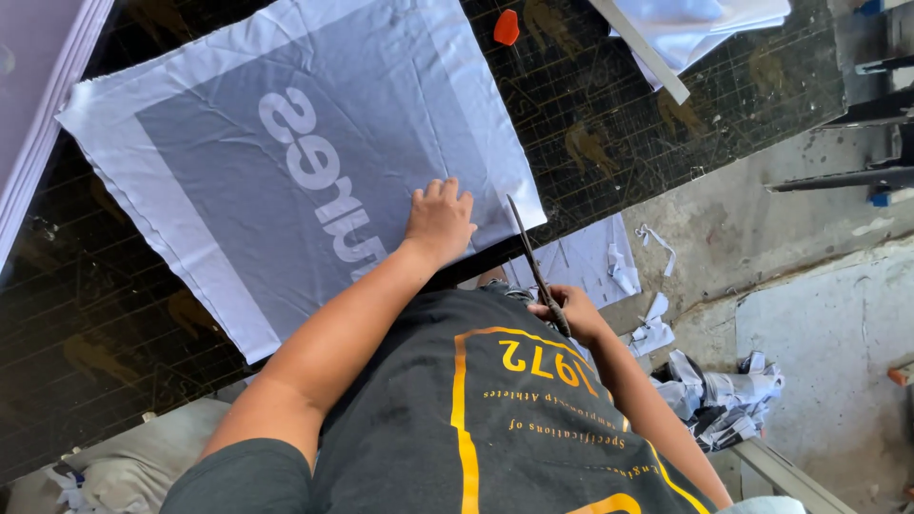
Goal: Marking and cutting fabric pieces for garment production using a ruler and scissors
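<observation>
Head view — fabric under left hand

The person wore a dark grey T-shirt with short sleeves, bearing a yellow-orange printed frame, large numerals and small lines of lettering in the same colour. Both arms were bare below the sleeves, without watch or rings.
</observation>
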